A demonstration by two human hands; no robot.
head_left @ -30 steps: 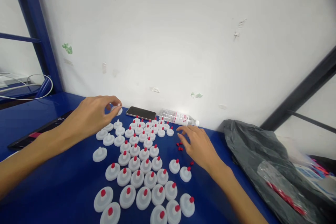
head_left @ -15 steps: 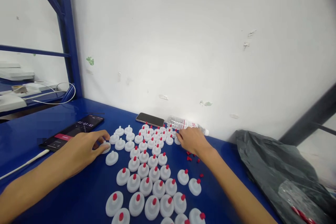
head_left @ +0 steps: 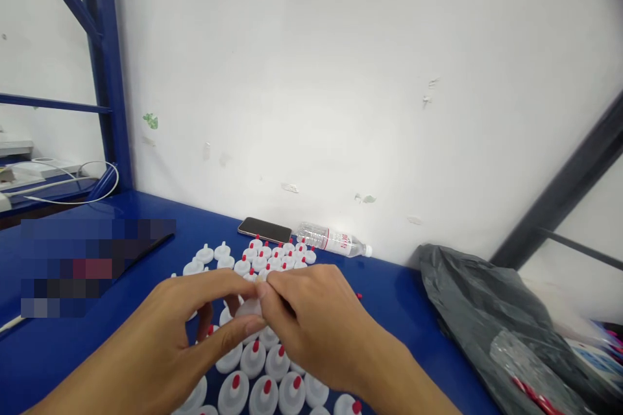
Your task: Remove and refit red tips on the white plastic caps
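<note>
My left hand (head_left: 195, 318) pinches a translucent white nozzle cap (head_left: 248, 307) by its round base, between thumb and fingers, above the table. My right hand (head_left: 324, 331) meets it there, thumb and forefinger closed at the top of the nozzle. What those fingertips grip is hidden. Under and around both hands stand many white nozzle caps with red tips (head_left: 253, 358), upright in loose rows. White nozzle caps without red tips (head_left: 205, 253) stand beyond my left hand. A small red tip (head_left: 359, 296) lies loose to the right of my right hand.
A dark phone (head_left: 265, 230) and a clear water bottle (head_left: 331, 239) lie along the wall. At right is a dark grey plastic bag (head_left: 467, 298), with a clear bag of red pieces (head_left: 530, 389) on it. A pixelated dark device (head_left: 97, 266) lies at left on the blue table (head_left: 160, 204).
My left hand has lifted a white nozzle cap and brought it right. My right hand has come left and nearer from the bottle side, and both hands now meet. The view has shifted slightly.
</note>
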